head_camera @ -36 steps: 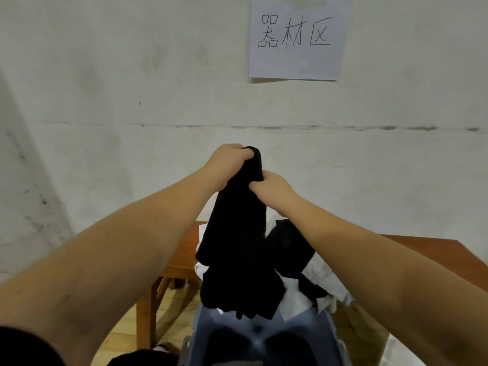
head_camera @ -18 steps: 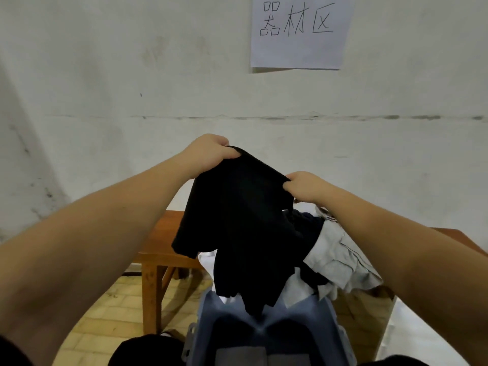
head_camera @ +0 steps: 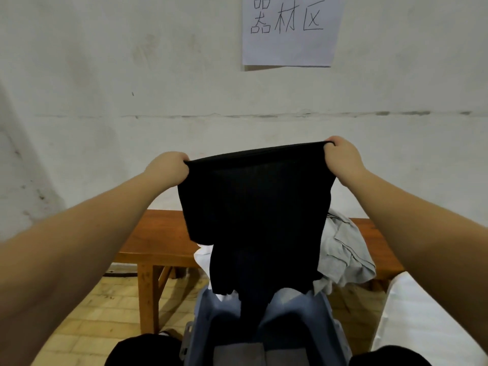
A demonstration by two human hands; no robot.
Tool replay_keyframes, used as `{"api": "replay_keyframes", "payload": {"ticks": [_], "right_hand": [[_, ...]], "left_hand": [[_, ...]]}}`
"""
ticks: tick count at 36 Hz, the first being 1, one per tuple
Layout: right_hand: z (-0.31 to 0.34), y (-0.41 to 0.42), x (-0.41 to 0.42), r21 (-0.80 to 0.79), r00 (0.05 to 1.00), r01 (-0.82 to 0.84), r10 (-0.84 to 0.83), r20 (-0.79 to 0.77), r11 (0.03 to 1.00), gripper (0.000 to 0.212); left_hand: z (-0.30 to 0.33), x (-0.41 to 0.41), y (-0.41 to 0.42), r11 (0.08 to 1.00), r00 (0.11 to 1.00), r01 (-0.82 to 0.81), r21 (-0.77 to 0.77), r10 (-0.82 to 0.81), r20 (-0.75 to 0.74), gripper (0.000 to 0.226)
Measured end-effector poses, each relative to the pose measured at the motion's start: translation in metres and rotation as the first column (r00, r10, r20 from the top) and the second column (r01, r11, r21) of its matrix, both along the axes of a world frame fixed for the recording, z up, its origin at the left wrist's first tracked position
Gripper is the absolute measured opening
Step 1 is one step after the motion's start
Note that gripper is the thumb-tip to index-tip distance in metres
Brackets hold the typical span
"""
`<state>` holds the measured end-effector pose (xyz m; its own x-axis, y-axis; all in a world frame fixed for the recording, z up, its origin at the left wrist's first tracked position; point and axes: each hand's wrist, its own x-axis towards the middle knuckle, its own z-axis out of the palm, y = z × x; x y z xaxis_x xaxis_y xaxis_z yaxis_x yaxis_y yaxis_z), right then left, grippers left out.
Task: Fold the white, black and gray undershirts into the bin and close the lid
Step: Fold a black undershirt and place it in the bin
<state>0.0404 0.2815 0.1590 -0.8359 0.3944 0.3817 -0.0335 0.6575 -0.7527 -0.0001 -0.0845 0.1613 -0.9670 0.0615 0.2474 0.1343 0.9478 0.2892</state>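
A black undershirt (head_camera: 258, 207) hangs spread out in front of me, its top edge pulled taut. My left hand (head_camera: 169, 167) grips its left corner and my right hand (head_camera: 340, 157) grips its right corner. The lower end of the black undershirt dangles into the open blue-gray bin (head_camera: 330, 328) below. A gray undershirt (head_camera: 343, 249) lies crumpled on the wooden bench (head_camera: 158, 233) to the right. A bit of white undershirt (head_camera: 203, 254) shows at the left, mostly hidden behind the black one.
A white wall with a paper sign (head_camera: 290, 30) stands close behind the bench. A white sheet-like surface (head_camera: 422, 318) lies at the lower right. Tiled floor (head_camera: 100, 313) shows at the lower left. My dark-clad knees (head_camera: 142, 350) frame the bin.
My hands have moved apart and upward, spreading the bunched black undershirt wide. The right hand shifted far to the right.
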Motion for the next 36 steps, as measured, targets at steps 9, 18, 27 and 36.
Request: {"api": "replay_keyframes", "payload": {"ticks": [9,18,27,36], "right_hand": [[0.039,-0.013,0.003,-0.327,0.995,-0.088,0.066,-0.076,0.941,0.026],[0.081,-0.070,0.010,-0.698,0.904,-0.410,0.365,-0.224,0.587,0.012],[0.052,-0.115,0.008,-0.497,0.753,-0.619,0.640,-0.155,0.608,0.020],[-0.046,-0.100,0.013,-0.547,0.749,-0.580,0.660,-0.066,0.604,0.039]], "left_hand": [[0.048,0.003,0.018,0.587,0.995,0.093,0.804,-0.027,-0.095,0.025],[0.092,0.027,0.065,0.440,0.966,0.253,0.862,-0.167,-0.198,0.023],[0.048,0.050,0.089,0.475,0.813,0.211,0.854,-0.571,0.116,0.014],[0.039,0.049,0.081,0.359,0.835,0.160,0.919,-0.546,0.068,0.019]]}}
